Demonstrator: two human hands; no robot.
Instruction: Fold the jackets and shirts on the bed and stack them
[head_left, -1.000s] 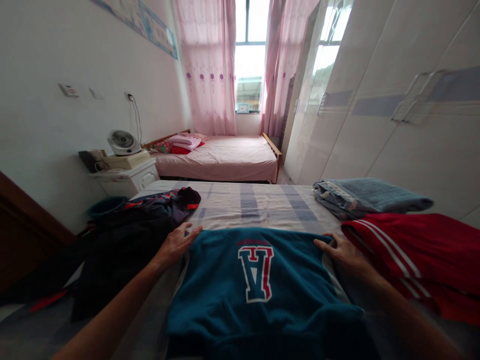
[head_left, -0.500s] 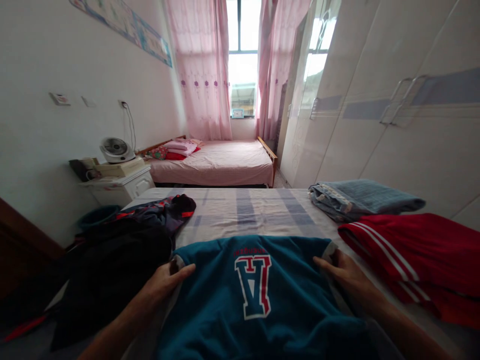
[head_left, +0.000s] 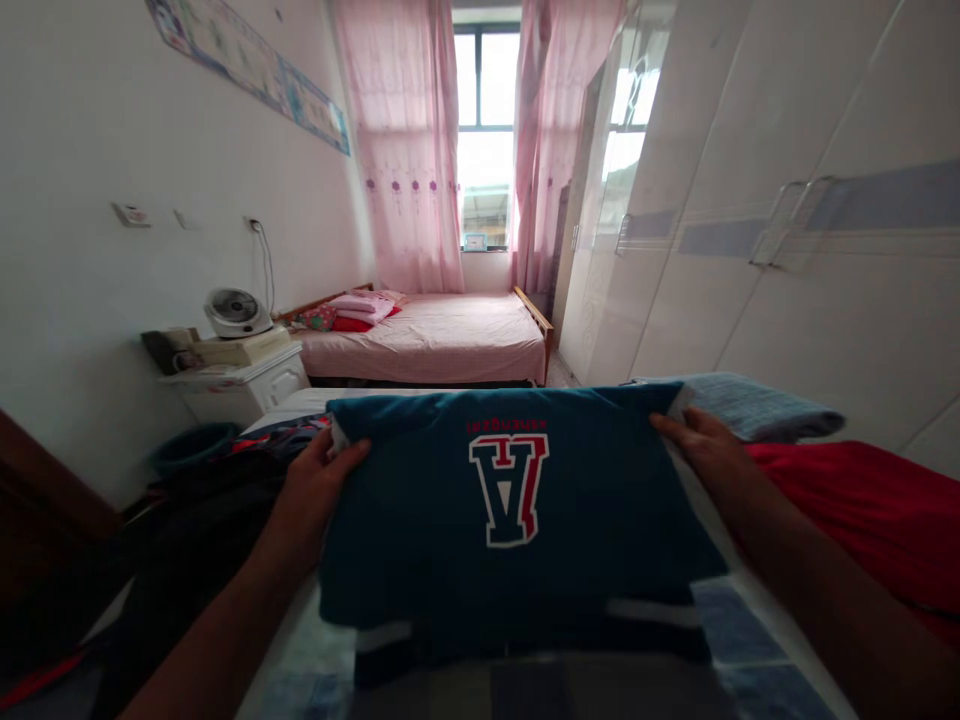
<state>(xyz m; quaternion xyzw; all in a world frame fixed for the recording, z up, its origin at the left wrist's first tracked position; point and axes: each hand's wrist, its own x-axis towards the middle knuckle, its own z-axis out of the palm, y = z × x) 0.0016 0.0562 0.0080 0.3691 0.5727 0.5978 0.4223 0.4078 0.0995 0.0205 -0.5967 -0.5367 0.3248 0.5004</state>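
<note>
One left hand (head_left: 309, 482), one right hand (head_left: 701, 446), both pinching one teal top (head_left: 412, 500), dark clothes (head_left: 214, 515), count unclear

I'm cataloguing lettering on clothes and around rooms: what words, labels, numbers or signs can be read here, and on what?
"A": large, upside down in this view, on the teal garment.
Small red lettering above it on the garment, also upside down: too small and blurred to read surely.
Wall banner: any lettering is too blurred to read.
Windowsill card: too small to read.
</note>
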